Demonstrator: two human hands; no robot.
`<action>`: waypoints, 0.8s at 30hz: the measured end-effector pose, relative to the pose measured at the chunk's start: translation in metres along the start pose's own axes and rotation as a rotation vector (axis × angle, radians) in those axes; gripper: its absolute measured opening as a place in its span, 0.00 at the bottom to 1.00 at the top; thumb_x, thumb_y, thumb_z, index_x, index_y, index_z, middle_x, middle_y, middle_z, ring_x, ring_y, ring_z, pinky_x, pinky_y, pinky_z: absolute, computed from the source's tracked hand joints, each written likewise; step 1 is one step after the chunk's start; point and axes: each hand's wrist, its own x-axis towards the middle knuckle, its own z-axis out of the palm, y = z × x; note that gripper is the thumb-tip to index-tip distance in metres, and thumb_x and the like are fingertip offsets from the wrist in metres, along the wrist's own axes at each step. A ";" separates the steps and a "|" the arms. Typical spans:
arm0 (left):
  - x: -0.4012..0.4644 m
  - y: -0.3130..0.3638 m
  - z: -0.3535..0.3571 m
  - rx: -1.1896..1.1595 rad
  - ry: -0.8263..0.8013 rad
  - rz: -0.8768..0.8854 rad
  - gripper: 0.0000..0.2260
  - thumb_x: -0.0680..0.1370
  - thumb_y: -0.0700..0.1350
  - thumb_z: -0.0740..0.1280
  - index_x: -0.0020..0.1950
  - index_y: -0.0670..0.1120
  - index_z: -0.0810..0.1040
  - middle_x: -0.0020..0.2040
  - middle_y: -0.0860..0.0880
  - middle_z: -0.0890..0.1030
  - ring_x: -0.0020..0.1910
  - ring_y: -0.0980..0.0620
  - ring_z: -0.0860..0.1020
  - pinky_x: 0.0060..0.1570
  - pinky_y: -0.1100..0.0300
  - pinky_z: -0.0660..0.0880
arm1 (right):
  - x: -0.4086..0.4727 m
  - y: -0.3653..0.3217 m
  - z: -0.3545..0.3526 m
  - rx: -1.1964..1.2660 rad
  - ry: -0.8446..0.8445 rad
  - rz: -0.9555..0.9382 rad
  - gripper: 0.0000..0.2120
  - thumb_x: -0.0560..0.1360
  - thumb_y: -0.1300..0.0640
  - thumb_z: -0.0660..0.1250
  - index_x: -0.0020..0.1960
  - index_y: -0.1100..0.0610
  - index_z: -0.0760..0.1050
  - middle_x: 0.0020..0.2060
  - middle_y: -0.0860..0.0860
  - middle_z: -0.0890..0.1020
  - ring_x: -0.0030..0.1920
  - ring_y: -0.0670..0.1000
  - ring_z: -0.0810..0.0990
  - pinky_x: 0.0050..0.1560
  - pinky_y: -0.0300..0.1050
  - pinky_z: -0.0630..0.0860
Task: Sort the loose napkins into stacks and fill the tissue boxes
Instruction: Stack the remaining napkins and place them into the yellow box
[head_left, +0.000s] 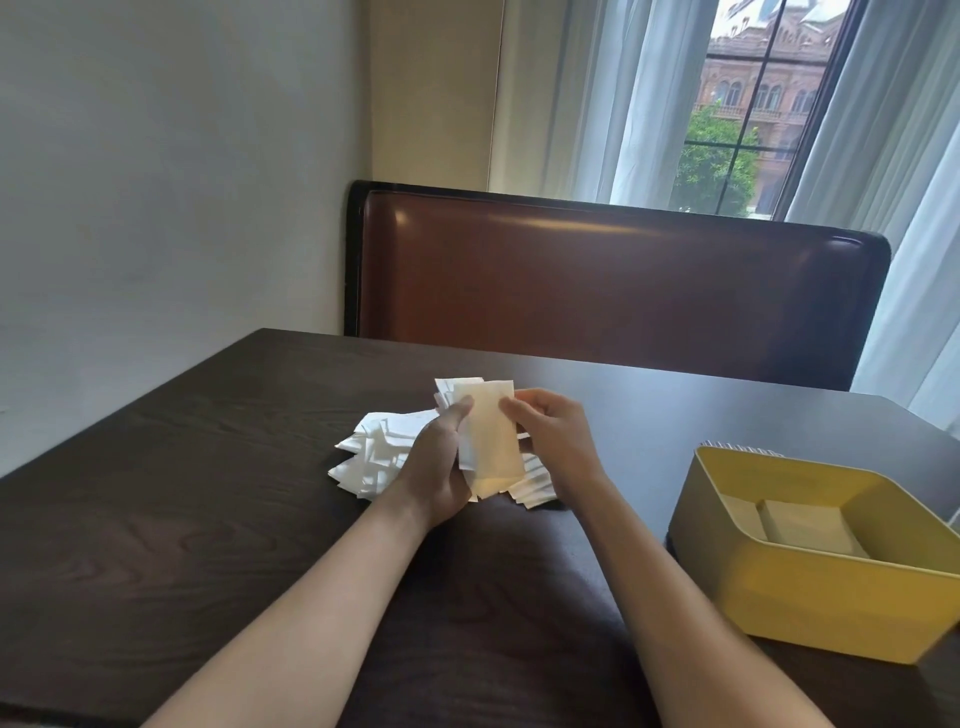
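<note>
A dark wooden desk fills the lower frame. At lower right stands an open yellow tissue box with folded napkins inside. Mid-frame, a loose napkin pile lies on the desk. Above it, the left hand grips a napkin stack, thumb across its face, while the right hand pinches the stack's right edge.

Dark wood-grain counter, brown leather booth seat back behind it, plain grey wall left, daylight through the sheer-curtained paned window.
</note>
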 end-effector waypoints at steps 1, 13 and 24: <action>-0.001 0.001 -0.001 -0.005 0.021 -0.003 0.20 0.86 0.52 0.53 0.61 0.40 0.79 0.47 0.42 0.86 0.43 0.46 0.86 0.46 0.49 0.81 | 0.001 0.001 -0.001 0.039 0.016 0.008 0.07 0.78 0.60 0.67 0.47 0.61 0.83 0.41 0.56 0.85 0.40 0.52 0.84 0.38 0.45 0.82; 0.008 0.009 -0.019 -0.308 0.090 0.049 0.15 0.81 0.52 0.63 0.57 0.42 0.79 0.52 0.40 0.84 0.48 0.39 0.81 0.56 0.45 0.76 | 0.023 0.039 -0.017 -1.000 0.035 0.229 0.22 0.72 0.39 0.68 0.62 0.49 0.78 0.60 0.52 0.78 0.63 0.57 0.73 0.63 0.50 0.69; 0.007 0.008 -0.014 -0.291 0.116 0.004 0.14 0.84 0.48 0.59 0.54 0.41 0.81 0.45 0.44 0.84 0.45 0.46 0.82 0.49 0.50 0.78 | 0.016 0.020 -0.021 -0.129 0.321 -0.009 0.07 0.76 0.57 0.70 0.52 0.56 0.83 0.47 0.50 0.84 0.46 0.49 0.80 0.40 0.38 0.74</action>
